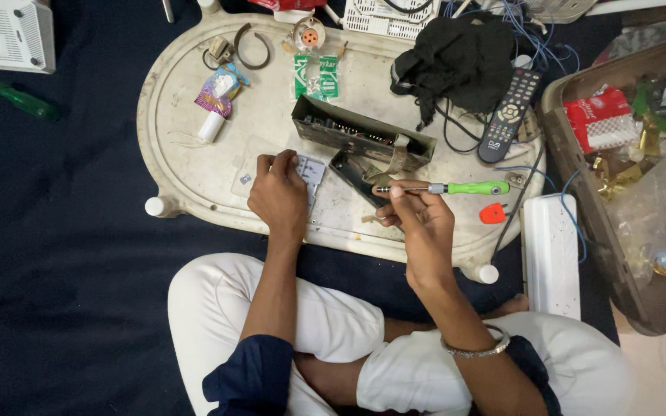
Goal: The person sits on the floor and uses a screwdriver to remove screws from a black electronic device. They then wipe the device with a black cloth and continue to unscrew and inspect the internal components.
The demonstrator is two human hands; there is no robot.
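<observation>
Head view: screwdriver [445, 188] with green handle lies horizontal in the right hand [418, 219], fingertips pinching the metal shaft near the tip end, handle sticking out to the person's right. Judged light, stiff, thin; shaft looks slick, so the ribbed green handle is the better place to grip.

Left hand [279, 192] is knuckles-up, pressing down on a small pale circuit board [310, 171] flat on the white oval surface [186, 154], fingers curled over its near edge. Board probably light and fragile; hold by edges.

Just between the hands, toward the far side: open grey metal case [360, 132] with electronics inside, a dark tray part [352, 173] in front of it.

Both forearms reach forward from crossed legs, wrists low over the near rim. Remote control [509, 115] and black cloth [456, 58] sit further right; white power strip [553, 254] is off the surface on the floor.
</observation>
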